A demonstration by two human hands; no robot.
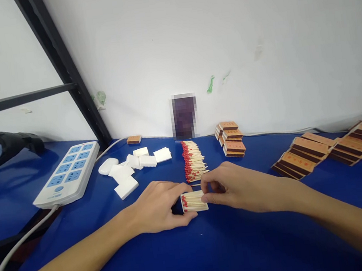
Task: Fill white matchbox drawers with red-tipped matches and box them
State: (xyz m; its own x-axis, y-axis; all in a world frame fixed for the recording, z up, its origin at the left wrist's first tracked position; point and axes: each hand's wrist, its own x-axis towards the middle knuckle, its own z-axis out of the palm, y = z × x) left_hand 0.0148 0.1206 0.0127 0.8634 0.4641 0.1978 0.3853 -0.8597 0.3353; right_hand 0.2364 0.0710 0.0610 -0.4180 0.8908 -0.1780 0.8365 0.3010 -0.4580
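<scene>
Head view: at lower centre, the left hand (158,206) is clamping its fingers on a tray (199,209) of matches (193,201). The right hand (229,189) is bending its fingers over the right end; whether they're pinching matches is unclear. Above, a match pile (193,162) is lying on the blue surface (183,258).

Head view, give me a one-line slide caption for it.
Left hand steadies a matchbox tray of red-tipped matches on a blue tabletop, right hand at the opposite end.

Wht pwr strip (68,172) nr blk frame (63,66); wall (221,29) bhnd.
</scene>
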